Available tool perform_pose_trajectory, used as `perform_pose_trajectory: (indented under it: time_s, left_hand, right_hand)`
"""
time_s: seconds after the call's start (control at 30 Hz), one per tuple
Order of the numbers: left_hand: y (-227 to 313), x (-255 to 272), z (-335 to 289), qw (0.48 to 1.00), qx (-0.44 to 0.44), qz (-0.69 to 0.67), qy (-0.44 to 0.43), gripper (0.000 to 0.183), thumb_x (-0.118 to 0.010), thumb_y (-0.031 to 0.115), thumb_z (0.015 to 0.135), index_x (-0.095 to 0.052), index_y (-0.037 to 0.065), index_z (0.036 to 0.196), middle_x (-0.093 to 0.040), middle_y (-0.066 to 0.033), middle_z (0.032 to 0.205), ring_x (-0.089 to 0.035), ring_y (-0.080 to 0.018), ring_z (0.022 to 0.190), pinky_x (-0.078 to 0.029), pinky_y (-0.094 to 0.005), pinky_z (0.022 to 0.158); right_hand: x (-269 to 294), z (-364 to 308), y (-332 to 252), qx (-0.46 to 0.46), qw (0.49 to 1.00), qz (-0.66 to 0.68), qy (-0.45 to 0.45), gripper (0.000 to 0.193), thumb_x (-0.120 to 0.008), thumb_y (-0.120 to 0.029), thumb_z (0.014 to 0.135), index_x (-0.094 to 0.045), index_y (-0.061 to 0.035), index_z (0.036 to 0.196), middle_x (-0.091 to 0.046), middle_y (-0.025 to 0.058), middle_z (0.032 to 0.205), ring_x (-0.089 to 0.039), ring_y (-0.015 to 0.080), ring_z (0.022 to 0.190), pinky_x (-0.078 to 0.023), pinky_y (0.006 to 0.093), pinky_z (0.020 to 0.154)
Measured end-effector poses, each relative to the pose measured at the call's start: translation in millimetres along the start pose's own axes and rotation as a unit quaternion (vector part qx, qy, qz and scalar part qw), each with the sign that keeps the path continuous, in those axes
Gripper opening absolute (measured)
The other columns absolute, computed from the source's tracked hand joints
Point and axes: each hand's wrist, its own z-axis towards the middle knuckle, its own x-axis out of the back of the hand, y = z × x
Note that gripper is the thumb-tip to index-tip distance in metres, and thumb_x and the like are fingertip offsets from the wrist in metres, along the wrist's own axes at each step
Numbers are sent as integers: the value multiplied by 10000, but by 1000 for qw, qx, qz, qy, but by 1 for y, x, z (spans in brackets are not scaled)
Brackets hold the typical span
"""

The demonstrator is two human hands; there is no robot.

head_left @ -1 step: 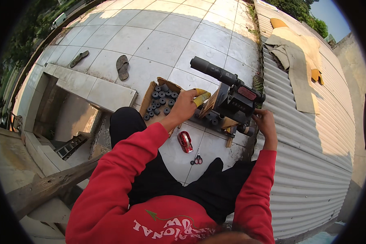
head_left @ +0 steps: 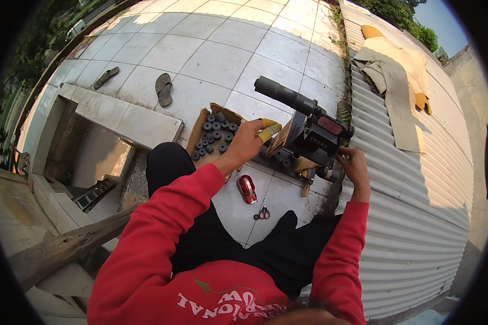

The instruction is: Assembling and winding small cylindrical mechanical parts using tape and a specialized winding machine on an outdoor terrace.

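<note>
A black power tool (head_left: 326, 128) with a long cylindrical body is mounted on a wooden stand (head_left: 285, 135) on the tiled floor. My left hand (head_left: 249, 140), two fingers wrapped in yellow, reaches to the stand's left side. Its fingers are bent together near the board, and what they pinch is hidden. At the tool's right end is my right hand (head_left: 354, 167), fingers curled in against it; their tips are partly out of sight. Beside my left hand lies an open cardboard box (head_left: 196, 135) with several dark grey rollers (head_left: 217, 125), each with a centre hole. More dark rollers (head_left: 285, 161) lie under the stand.
Between my legs and the stand lie a red tape dispenser (head_left: 246, 189) and small scissors (head_left: 264, 211). Two sandals (head_left: 164, 90) lie further off. A stair opening (head_left: 92, 146) drops away at left, with a wooden beam (head_left: 70, 244) near it. Corrugated roofing (head_left: 401, 216) borders the right.
</note>
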Motion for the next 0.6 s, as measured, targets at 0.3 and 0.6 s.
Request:
perform_pose_trajectory:
  time_s: [0.3,0.6]
  left_hand:
    - [-11,0,0,1000,-14,-7,14,284,-662,139,1038,-742,-2,1271,-776,-136,1152,-690,-151,1024,-537,-306,923]
    - [-9,-2,1,999,-22,4,24,286,-670,121,1024,-744,9,1277,-775,-153,1160,-700,-165,1011,-542,-312,916]
  right_hand:
    - [24,-24,-25,-12,996,86,-3,298,-776,-111,841,-777,51,1091,-795,192,1031,-756,264,974,-546,358,915]
    - [37,0,-13,17,960,241,142,251,-746,-36,969,-740,1,1217,-786,76,1120,-694,114,1054,-510,276,996]
